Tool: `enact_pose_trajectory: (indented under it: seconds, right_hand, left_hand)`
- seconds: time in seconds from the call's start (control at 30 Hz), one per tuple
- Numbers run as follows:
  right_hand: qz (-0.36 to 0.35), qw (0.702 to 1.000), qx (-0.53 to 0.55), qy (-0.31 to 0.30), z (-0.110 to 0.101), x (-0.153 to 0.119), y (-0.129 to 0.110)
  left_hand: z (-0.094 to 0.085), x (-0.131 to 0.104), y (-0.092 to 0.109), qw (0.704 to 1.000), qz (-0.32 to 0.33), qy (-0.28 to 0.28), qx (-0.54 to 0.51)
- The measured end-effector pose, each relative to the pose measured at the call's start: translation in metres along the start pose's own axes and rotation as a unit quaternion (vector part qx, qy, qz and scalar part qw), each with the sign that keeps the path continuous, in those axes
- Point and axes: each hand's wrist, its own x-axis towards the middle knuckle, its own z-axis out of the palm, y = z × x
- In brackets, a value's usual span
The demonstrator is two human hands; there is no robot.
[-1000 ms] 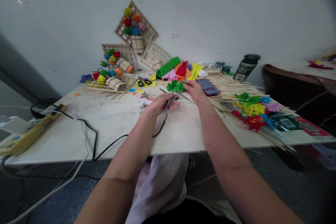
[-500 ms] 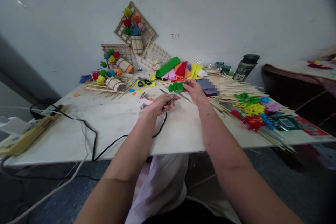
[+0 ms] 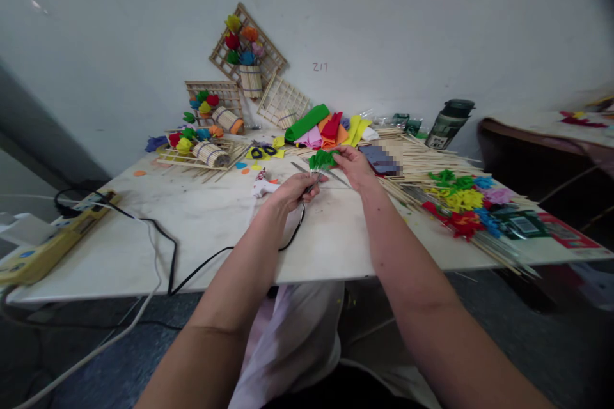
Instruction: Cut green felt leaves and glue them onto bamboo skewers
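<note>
White table (image 3: 201,223): left hand (image 3: 300,190) grips thin stems (image 3: 311,184); right hand (image 3: 354,165) pinches their green petals (image 3: 321,160) at one o'clock.

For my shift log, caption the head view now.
Left hand grips stems of green paper flowers; right hand touches the petals beside a glue gun.

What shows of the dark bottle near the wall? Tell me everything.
The bottle has a wide black lid and a dark green body with a pale patch low down; its material can't be told. It appears upright, leaning rightward in view, perhaps through lens distortion, on the table beside thin sticks. Neither the left hand nor the right hand touches it.
</note>
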Motion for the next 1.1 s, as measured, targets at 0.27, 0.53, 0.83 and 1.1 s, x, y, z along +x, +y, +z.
enact_pose_trajectory:
  seconds: [0.27,0.53,0.83,1.1]
  right_hand:
    - [0.007,1.000,0.016,0.016,0.0050,-0.0033,-0.0065]
    - [-0.005,1.000,0.001,0.014,0.0003,-0.0019,-0.0043]
    - [0.001,1.000,-0.004,0.000,-0.0013,-0.0027,-0.0060]
    - [0.009,1.000,0.009,-0.004,-0.0004,-0.0033,-0.0059]
  left_hand:
    - [-0.0036,0.0029,-0.0051,1.000,0.004,-0.025,-0.015]
    - [0.0005,0.0022,-0.0021,1.000,0.008,-0.004,-0.011]
    - [-0.0007,0.0035,-0.0038,1.000,0.019,0.015,-0.015]
    - [-0.0016,0.0021,-0.0065,1.000,0.022,0.000,0.022]
